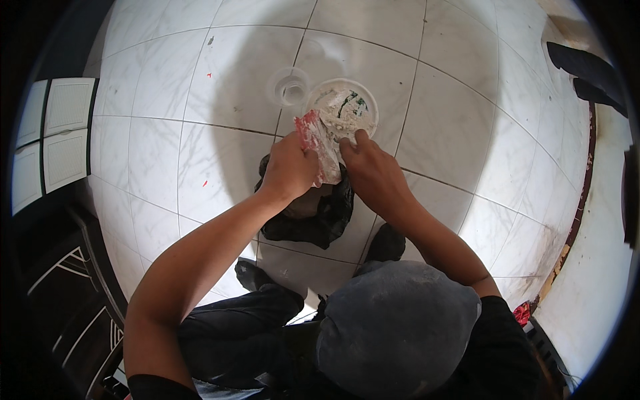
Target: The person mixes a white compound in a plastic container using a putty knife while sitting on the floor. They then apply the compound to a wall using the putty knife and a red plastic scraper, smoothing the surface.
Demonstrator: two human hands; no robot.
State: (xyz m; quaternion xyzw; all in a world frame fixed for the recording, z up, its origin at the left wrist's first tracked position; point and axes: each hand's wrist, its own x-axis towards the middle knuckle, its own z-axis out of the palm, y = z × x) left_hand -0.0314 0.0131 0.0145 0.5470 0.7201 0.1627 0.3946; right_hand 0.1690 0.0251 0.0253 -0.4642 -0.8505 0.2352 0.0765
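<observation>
My left hand (288, 168) is closed around a flat red scraper (309, 135) smeared with whitish paste. My right hand (370, 170) is closed beside the scraper's right side; what its fingers grip is hard to make out. Just beyond both hands, a white round container (340, 93) holds pale paste with dark green streaks. A translucent cup (289, 90) stands to its left. Below my hands, a crumpled black bag (307, 223) sits on the floor, open around a greyish-brown content that I cannot identify.
White tiled floor (447, 133) surrounds me, with my dark shoes near the bag. White cabinet doors (60, 133) and dark furniture (73, 287) stand at the left. Dark objects (580, 67), a pale wall (600, 280) and a red crumpled item (522, 312) are at the right.
</observation>
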